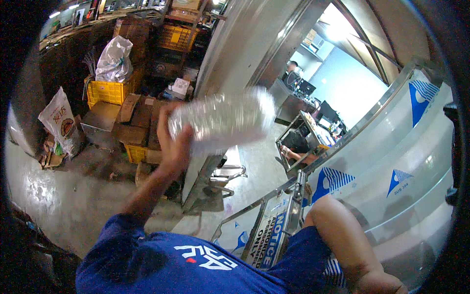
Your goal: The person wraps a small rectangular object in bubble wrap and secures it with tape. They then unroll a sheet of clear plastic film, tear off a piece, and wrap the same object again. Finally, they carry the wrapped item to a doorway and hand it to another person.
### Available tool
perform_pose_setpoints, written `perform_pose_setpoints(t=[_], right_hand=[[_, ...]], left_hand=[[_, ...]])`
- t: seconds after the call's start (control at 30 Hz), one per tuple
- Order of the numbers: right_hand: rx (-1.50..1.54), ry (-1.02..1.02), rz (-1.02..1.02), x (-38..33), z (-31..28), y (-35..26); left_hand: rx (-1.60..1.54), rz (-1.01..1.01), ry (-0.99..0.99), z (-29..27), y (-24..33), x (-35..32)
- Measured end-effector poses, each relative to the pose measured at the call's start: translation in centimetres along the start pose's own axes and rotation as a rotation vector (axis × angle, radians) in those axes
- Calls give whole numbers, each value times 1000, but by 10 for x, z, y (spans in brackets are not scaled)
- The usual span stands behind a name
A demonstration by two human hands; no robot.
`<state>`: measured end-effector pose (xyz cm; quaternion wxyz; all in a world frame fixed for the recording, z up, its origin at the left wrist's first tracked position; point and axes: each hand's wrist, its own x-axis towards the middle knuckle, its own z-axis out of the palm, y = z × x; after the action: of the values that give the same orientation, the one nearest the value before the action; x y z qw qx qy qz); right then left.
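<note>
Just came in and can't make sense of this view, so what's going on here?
A person in a blue shirt stands high up beside a big white tank. The left hand holds up a clear, crinkly plastic bottle, blurred as if in motion. The right hand is at the lower edge by the tank; what it grips cannot be told. Below lie yellow crates, cardboard and sacks on a concrete floor.
</note>
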<state>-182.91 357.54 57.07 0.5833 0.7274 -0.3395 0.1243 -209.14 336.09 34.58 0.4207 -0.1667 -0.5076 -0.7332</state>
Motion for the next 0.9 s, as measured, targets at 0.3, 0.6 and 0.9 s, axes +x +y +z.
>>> perform_pose_setpoints(t=[0.3,0.6,0.9], right_hand=[[-61,-21,1,-4,-10,-11],[-42,-47,68,-5,-14,-14],[-178,-84,126,-8,-44,-46]], left_hand=[[-581,-78,133,59,52,87],[-631,-57,114,80,63,86],[-591,-71,124,82,73,86]])
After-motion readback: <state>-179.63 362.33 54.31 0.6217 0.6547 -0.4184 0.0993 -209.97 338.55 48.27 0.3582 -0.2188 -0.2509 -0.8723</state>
